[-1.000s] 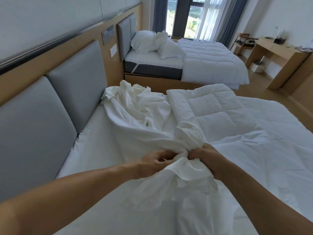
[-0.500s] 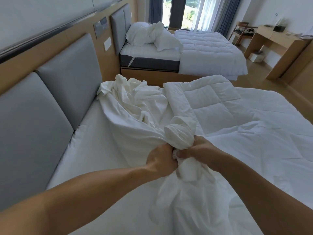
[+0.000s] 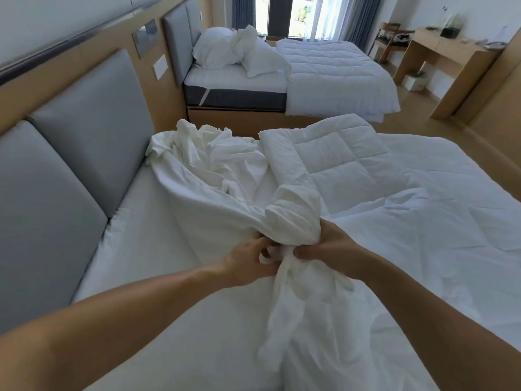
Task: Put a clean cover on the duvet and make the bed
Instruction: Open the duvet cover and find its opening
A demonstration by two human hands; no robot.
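A white quilted duvet (image 3: 346,162) lies spread over the near bed (image 3: 146,244), one corner of it wrapped in a crumpled white duvet cover (image 3: 208,165). That covered corner forms a bunched lump right above my hands. My left hand (image 3: 248,262) pinches a fold of the cover fabric with curled fingers. Just to its right, my right hand (image 3: 327,246) grips the bunched cover and duvet corner. More of the cover hangs down in folds below both hands.
Grey padded headboard panels (image 3: 84,131) run along the left wall. A second bed (image 3: 324,71) with loose pillows (image 3: 225,49) and a quilt stands beyond a narrow gap. A wooden desk (image 3: 448,60) stands at the far right, by wooden floor.
The bunched corner has been gathered tighter and lifted a little between my hands. My left fingers have loosened from a fist into a pinch on the fabric. The view has tilted slightly.
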